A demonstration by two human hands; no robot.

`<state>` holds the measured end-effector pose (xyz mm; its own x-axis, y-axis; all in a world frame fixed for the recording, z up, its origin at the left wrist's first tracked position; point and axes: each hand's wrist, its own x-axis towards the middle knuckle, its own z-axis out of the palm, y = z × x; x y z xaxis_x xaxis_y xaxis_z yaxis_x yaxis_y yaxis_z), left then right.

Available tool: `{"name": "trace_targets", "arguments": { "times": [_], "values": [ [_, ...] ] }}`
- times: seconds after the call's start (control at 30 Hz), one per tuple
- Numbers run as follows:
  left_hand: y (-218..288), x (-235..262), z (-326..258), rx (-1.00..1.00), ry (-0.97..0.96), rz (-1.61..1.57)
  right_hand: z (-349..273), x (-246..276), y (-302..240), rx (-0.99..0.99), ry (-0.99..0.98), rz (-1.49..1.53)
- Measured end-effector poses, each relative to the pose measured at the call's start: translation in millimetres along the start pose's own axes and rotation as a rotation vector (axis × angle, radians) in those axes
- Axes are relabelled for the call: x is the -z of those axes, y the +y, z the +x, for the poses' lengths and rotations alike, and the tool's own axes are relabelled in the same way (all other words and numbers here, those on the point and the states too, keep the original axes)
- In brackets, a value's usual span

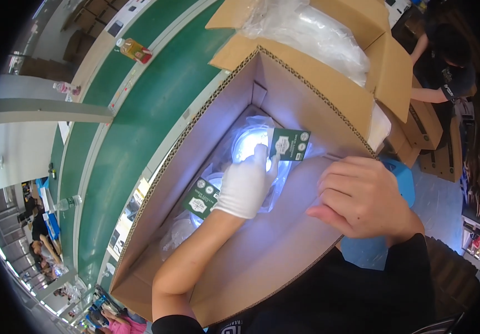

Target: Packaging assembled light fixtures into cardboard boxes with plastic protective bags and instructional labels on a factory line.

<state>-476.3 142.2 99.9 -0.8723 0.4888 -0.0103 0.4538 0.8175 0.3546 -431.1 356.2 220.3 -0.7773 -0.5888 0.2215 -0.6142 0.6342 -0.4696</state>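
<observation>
My left hand point(245, 186), in a white glove, reaches down inside a deep cardboard box point(240, 289). Its fingers are stretched out and rest on a clear plastic-wrapped item point(251, 139) that glows bright white and carries a green card label point(290, 145). Beside that hand lies a second wrapped item with a matching green card point(201, 197), partly covered by the glove. Bare and loosely curled, my right hand point(357, 195) is over the box's right rim, its thumb pointing left. Nothing shows in its fingers, and the palm side is hidden.
Beyond the box stands another open carton point(384, 67) stuffed with clear plastic bags point(312, 39). A green conveyor belt point(162, 94) runs along the left, with a drink bottle point(134, 50) near its far edge. A co-worker point(446, 61) in dark clothes is at the right, near stacked cartons point(440, 139).
</observation>
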Motion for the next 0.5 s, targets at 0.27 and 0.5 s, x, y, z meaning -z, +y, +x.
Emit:
{"name": "trace_targets", "arguments": {
  "times": [0.27, 0.5],
  "values": [
    [-6, -11, -1, -0.095, 0.016, 0.237, 16, 0, -2, -0.058, 0.007, -0.012],
    [-12, 6, 1, 0.141, -0.125, -0.104, 30, -4, 1, -0.026, -0.049, -0.021]
  ]
}}
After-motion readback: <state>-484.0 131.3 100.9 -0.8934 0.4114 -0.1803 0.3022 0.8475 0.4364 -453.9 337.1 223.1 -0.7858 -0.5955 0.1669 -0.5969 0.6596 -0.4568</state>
